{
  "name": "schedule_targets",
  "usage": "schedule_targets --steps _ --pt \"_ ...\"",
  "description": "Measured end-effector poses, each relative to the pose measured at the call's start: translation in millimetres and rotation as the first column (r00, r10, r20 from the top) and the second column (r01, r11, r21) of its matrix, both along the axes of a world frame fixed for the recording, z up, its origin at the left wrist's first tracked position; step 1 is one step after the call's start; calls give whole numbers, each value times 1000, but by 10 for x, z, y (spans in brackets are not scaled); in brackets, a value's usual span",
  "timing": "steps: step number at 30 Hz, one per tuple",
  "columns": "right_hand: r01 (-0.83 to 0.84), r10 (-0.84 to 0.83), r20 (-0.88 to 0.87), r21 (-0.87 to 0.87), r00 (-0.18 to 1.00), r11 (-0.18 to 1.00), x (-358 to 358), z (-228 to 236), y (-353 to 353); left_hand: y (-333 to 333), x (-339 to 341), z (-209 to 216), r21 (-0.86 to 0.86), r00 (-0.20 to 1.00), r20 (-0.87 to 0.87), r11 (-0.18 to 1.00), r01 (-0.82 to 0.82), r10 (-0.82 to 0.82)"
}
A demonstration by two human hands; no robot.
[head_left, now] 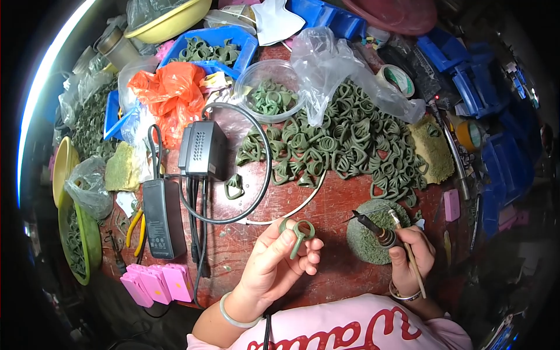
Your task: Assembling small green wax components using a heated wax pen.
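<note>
My left hand (269,263) is raised over the table's front, pinching a green ring (296,247) between thumb and fingers. The ring looks like wax. In my right hand (415,252) are two tools: a black pen-like tool (372,225) with a thin pointed tip, and a slim wooden-handled brush (414,262). Both point up and to the left, over a round green granular pad (363,246). A big heap of similar green rings (350,134) lies beyond my hands, and a single ring (234,188) sits apart from it at the left.
A black box with cables (201,150) and a black power adapter (163,219) stand left of my hands. Pink blocks (157,284) and yellow-handled pliers (135,230) lie nearby. Behind are a clear bowl (269,93), a blue tray (213,49) and plastic bags (332,64).
</note>
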State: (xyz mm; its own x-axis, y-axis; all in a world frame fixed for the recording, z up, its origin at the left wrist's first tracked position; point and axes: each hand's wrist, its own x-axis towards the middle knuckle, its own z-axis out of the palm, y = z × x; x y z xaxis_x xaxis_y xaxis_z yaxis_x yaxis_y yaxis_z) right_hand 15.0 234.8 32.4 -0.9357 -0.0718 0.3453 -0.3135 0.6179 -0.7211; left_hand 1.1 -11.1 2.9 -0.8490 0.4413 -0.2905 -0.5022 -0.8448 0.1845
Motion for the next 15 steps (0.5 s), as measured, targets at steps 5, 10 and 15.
schedule_targets --steps 5,10,15 --pt "9 -9 2 -2 1000 1000 4 -12 5 0 8 -52 62 999 43 998 5 -8" --pt "13 -13 -9 -8 1000 1000 16 30 0 19 -13 41 -76 999 19 996 51 -49" --pt "130 -106 -220 94 970 987 -153 70 28 95 -10 95 -400 975 -210 916 -18 -73"
